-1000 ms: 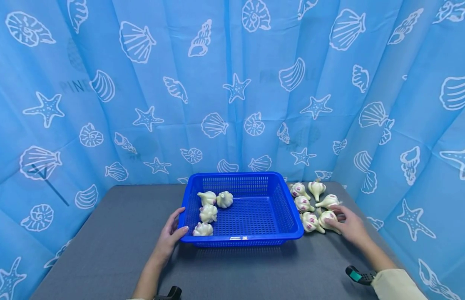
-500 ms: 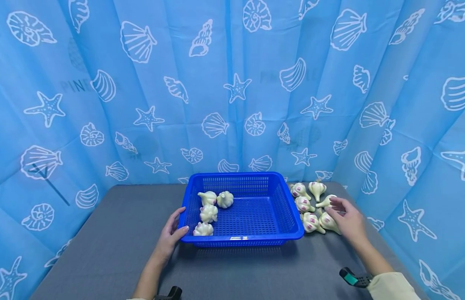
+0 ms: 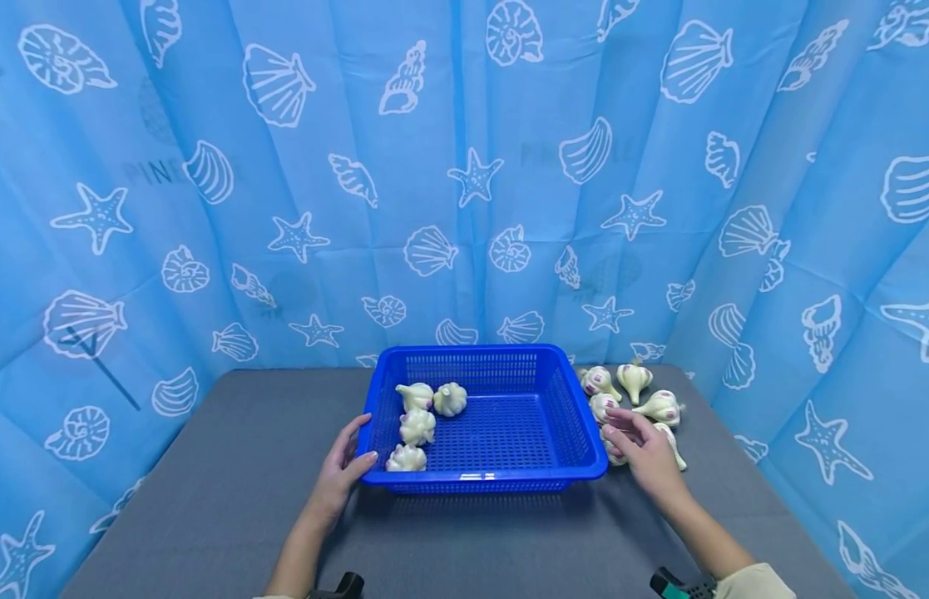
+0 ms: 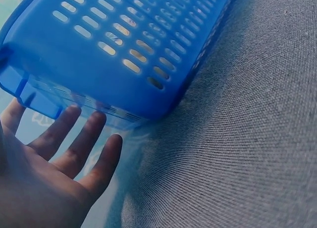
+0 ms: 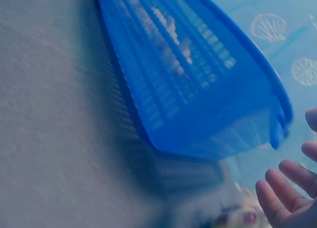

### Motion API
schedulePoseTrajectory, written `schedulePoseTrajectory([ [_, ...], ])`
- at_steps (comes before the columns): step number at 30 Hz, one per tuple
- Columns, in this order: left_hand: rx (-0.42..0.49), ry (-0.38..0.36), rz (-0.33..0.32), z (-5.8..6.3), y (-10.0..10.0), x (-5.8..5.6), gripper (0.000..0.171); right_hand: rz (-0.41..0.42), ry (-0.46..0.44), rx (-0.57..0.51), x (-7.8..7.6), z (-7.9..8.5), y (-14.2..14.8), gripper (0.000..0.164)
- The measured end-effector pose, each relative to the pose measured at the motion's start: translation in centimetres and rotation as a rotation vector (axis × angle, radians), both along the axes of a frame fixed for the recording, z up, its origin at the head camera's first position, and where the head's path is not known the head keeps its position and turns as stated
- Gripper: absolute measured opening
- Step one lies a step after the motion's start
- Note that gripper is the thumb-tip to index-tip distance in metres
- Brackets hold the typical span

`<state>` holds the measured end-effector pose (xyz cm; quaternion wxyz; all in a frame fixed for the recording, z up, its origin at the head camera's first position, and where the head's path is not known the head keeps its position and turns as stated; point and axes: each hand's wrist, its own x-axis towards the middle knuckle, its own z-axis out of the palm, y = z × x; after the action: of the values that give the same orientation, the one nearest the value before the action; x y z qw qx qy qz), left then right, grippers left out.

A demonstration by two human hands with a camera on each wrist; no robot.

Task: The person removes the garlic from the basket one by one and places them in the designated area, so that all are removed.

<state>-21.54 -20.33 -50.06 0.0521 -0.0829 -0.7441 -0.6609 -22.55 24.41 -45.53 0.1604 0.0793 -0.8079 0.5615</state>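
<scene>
I count four garlic bulbs (image 3: 417, 426) in the blue basket (image 3: 509, 476), gathered towards its left side, and six loose bulbs (image 3: 661, 408) on the desk (image 3: 247, 466) just right of it, some partly hidden by the right grip (image 3: 649, 459). If I read this as filling the basket, the work is under halfway: four in, six left. The right grip reaches over the nearer loose bulbs with fingers loosely spread; I see nothing pinched, and whether a fingertip touches a bulb I cannot tell. The left grip (image 3: 335, 472) has relaxed, parted fingers at the basket's left end, thumb on the near left corner, which I take as steadying it. Inside, I have bare floor on the right to use. Outside, the loose bulbs sit close between the basket and the desk's right edge, so room is tight there; the curtain (image 3: 471, 274) bounds the far edge. The left and near stretches give me most room.
</scene>
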Motion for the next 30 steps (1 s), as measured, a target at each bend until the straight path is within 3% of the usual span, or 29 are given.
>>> schedulePoseTrajectory([
  [4, -0.001, -0.001, 0.003, 0.0, 0.0, 0.0, 0.057, 0.057, -0.013, -0.034, 0.3, -0.3, -1.2, 0.038],
  [9, -0.006, 0.011, -0.001, 0.1, -0.2, 0.1, 0.057, 0.075, -0.041, 0.005, 0.4, -0.4, -2.3, 0.043],
  [13, -0.07, -0.016, -0.008, 0.8, -0.4, 0.2, 0.058, 0.075, -0.052, 0.031, 0.4, -0.8, -2.6, 0.045],
  [17, -0.252, -0.074, 0.0, 2.3, -0.8, 0.3, 0.063, 0.086, -0.052, 0.014, 0.3, -1.0, -2.6, 0.045],
  [22, -0.471, -0.054, 0.001, 4.7, -1.2, -0.1, 0.072, 0.102, -0.061, 0.007, 0.3, -1.0, -2.5, 0.046],
  [30, -0.557, -0.005, -0.025, 7.8, -0.7, -1.2, 0.074, 0.115, -0.075, 0.002, 0.3, -0.6, -2.6, 0.047],
])
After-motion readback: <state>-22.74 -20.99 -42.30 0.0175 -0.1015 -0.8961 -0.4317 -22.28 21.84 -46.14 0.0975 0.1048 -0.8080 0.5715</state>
